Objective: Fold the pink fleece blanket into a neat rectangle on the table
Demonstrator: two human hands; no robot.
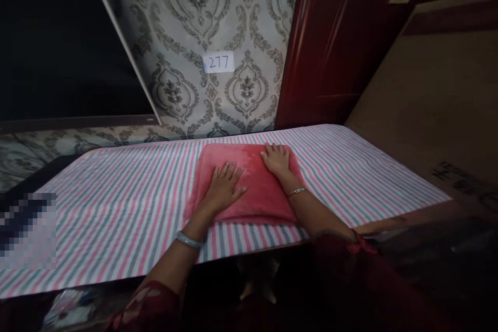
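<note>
A folded pink-red plush cloth [259, 192] lies in a rough square on the striped tablecloth [132, 202], its layers showing along the near edge. My left hand [224, 187] rests on the left part of the cloth with its fingers spread. Near the far right corner of the same cloth, my right hand [276, 158] lies flat, fingers apart and palm down. Neither hand grips anything. What the cloth is exactly, a blanket or a towel, I cannot tell.
Behind the table stands a patterned wall with a paper label [218, 61] reading 277. A dark screen [70, 41] is at the back left. On the right are a dark red door panel [322, 52] and a large cardboard box [439, 98] beside the table.
</note>
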